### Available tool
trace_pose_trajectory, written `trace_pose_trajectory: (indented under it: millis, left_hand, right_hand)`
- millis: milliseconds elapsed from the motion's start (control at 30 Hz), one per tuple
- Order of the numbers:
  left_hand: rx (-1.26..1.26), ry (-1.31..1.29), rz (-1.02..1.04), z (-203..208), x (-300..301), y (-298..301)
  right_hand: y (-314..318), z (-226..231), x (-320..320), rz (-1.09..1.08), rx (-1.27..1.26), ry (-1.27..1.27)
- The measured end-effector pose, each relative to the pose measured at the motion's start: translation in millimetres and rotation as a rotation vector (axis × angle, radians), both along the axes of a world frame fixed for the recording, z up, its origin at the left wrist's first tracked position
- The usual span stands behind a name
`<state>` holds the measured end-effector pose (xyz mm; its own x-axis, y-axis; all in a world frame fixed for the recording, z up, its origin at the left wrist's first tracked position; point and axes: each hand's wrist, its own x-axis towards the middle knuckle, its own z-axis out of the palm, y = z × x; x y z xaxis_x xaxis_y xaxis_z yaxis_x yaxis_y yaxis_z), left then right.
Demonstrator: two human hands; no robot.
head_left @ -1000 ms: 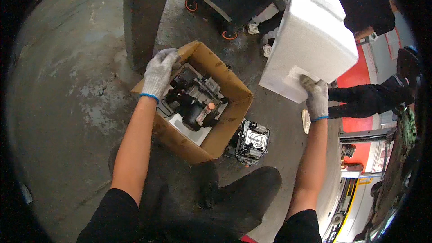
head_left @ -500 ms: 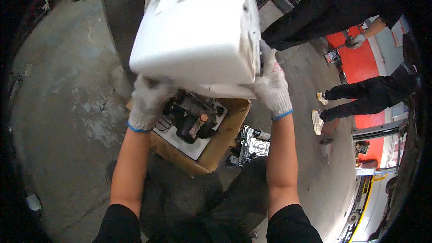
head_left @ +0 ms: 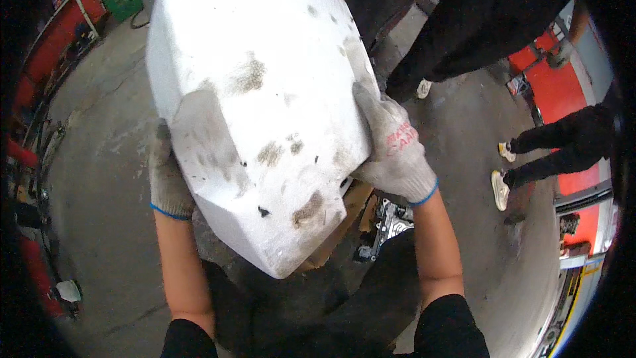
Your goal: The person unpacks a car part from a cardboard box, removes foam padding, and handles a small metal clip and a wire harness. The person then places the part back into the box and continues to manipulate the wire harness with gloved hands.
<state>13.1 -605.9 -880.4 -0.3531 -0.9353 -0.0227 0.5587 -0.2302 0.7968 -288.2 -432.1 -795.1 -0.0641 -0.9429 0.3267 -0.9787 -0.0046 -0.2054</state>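
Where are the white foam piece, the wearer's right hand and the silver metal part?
White foam piece (head_left: 298, 99), head view: broad face.
Wearer's right hand (head_left: 392, 148), head view: gloved back.
Silver metal part (head_left: 392, 223), head view: visible top.

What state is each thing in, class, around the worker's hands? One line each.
White foam block: smudged, held up
Left hand: gloved, gripping its left side
Right hand: gloved, gripping its right side
Cardboard box: mostly hidden
Metal part: on floor, partly hidden

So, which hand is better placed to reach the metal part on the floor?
The right hand, I'd judge: it sits nearer the metal part, while the left hand is across the white foam block. Both hold the block, so neither is free.
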Motion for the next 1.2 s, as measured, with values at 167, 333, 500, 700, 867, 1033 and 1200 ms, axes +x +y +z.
trace_pose_trajectory:
  millis: [167, 333, 500, 700, 867, 1033, 1200]
  left_hand:
    - [-0.321, -0.282, 0.296, 17.1, 28.6, 38.9]
    - [-0.422, -0.375, 0.688, 18.2, 85.4, 98.1]
    - [-0.495, -0.395, 1.107, 35.8, 138.2, 108.2]
    - [-0.359, -0.399, 1.503, 60.4, 209.3, 36.8]
    - [0.087, -0.131, 1.125, -76.9, 275.7, -76.8]
    - [0.39, -0.096, 0.88, -167.8, 221.6, -123.9]
    - [0.44, -0.215, 0.758, -212.1, 175.8, -113.7]
  right_hand:
    - [8.8, -12.0, -16.4, 0.257, -0.172, -0.559]
    - [-18.2, -69.8, -53.7, -0.049, 0.646, -0.313]
    - [-35.6, -220.6, -58.0, -0.071, 1.127, 0.127]
    - [-37.4, -252.2, -44.4, -0.25, 1.206, 0.176]
    - [-42.6, -259.0, -51.5, -0.192, 1.093, 0.143]
    - [-17.2, -213.8, -42.3, -0.228, 1.029, 0.094]
    - [-32.0, -190.0, -13.8, -0.238, 1.286, 0.056]
